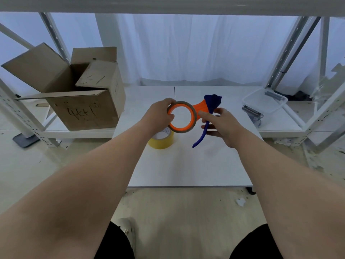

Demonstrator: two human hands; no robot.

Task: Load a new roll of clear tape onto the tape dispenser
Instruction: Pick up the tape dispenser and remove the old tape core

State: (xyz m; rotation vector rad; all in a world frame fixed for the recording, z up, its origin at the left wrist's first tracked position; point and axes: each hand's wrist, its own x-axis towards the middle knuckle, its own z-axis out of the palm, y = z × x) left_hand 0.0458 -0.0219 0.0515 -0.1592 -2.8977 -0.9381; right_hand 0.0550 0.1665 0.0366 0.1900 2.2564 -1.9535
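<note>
Two hands hold the tape dispenser (200, 108) over the table (186, 165): the left hand (158, 114) pinches its orange ring (193, 116) in its fingers (169, 101), and the right hand (223, 124) curls its fingers (211, 133) round the blue handle (203, 134).

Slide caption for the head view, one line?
Left hand grips the tape dispenser's orange ring, right hand its blue handle, above a tape roll on the table.

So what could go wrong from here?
1. The left hand pinches the thin brown ring on the dispenser wheel. It may bind or come off crooked.
2. The right hand holds only the blue handle, so a hard pull could twist the dispenser loose.
3. The yellow roll sits under the left hand, and a slip could knock it.
</note>
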